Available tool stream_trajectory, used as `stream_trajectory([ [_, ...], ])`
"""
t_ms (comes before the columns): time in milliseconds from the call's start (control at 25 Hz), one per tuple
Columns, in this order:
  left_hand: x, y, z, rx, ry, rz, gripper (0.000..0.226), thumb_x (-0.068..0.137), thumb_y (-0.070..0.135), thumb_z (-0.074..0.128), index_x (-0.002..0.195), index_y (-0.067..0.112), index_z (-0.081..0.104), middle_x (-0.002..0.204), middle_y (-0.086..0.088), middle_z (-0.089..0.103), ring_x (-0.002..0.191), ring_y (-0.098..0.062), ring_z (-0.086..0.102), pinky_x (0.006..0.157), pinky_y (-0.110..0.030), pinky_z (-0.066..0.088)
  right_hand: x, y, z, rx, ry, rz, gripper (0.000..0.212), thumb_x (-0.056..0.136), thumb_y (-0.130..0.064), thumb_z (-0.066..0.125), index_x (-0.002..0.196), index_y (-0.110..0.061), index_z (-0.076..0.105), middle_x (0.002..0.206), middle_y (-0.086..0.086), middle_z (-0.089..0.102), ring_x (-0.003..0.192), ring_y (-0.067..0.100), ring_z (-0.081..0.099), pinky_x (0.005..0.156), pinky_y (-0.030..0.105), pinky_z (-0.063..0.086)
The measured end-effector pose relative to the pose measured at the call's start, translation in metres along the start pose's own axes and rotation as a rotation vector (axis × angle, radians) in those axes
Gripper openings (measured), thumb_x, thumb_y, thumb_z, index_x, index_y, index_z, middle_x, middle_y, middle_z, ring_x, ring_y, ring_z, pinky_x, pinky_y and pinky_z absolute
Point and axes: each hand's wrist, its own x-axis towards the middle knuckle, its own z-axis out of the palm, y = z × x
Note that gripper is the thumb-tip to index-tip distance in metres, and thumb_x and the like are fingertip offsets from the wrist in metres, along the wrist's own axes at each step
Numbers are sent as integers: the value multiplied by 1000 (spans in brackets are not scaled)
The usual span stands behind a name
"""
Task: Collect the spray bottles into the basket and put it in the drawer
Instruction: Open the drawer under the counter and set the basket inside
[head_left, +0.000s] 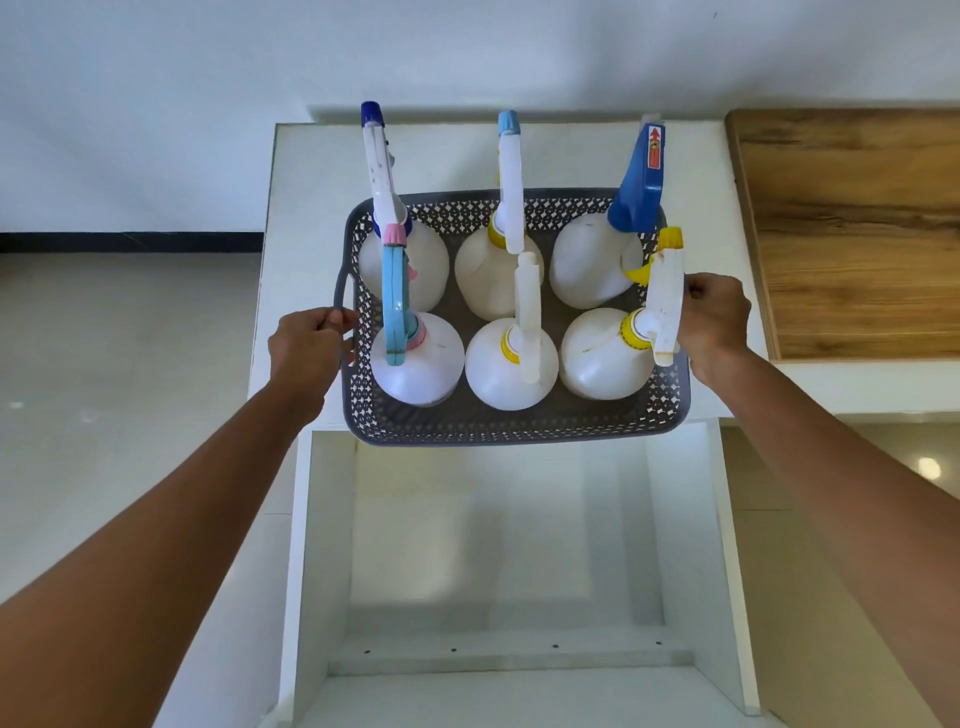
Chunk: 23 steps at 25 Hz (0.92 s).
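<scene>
A grey perforated basket (493, 426) holds several white spray bottles standing upright in two rows, such as one with a blue trigger head (641, 182) at the back right and one with a light-blue and pink head (397, 306) at the front left. My left hand (306, 345) grips the basket's left handle. My right hand (714, 317) grips its right side, partly hidden behind a yellow-capped bottle (608, 353). The basket sits over the front edge of the white cabinet top (311, 171), just above the open white drawer (498, 571).
The pulled-out drawer's inside is bare white with side walls at left and right. A wood-grain board (852, 228) lies to the right of the cabinet. A white wall stands behind, and glossy tiled floor (119, 364) lies to the left.
</scene>
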Motion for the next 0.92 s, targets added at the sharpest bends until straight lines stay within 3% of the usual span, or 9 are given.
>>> stream_trajectory([
  [160,-33,-16,-12,-5,-1,4,24,95,16,42,99,8,64,106,-8,67,96,-28,66,90,-40,52,-34,16,-16,23,-4,-3,22,92,-11,51,90,4,67,95,25,69,89,34,65,73,40,52],
  [240,-54,-28,-17,-26,-5,4,22,95,15,43,93,12,64,102,-7,67,91,-26,67,84,-36,54,-55,29,-26,33,-1,6,21,91,-10,52,89,4,67,93,24,69,82,28,62,64,34,47],
  [440,-107,-73,-28,-15,-9,20,21,94,18,45,90,17,65,91,-6,67,77,-20,64,66,-24,51,-118,70,-50,15,30,23,20,91,-13,53,85,-2,68,81,13,65,76,24,58,64,27,39],
  [680,-163,-142,-29,12,-48,-23,22,93,15,46,97,13,68,92,-9,68,82,-24,64,77,-32,52,-181,134,-62,7,-22,70,22,90,-7,53,78,8,62,80,31,64,70,24,52,63,32,36],
  [840,-184,-181,-23,66,-36,-74,24,94,14,44,103,10,67,97,-8,68,88,-24,63,79,-33,50,-205,173,-56,30,-67,139,18,90,-10,56,86,2,68,80,22,66,73,23,56,65,28,39],
  [920,-187,-197,-17,80,-31,-113,26,95,15,43,106,8,65,101,-8,67,91,-24,62,78,-31,48,-210,189,-50,14,-96,162,16,89,-10,58,78,-2,66,75,17,63,73,22,55,64,28,37],
])
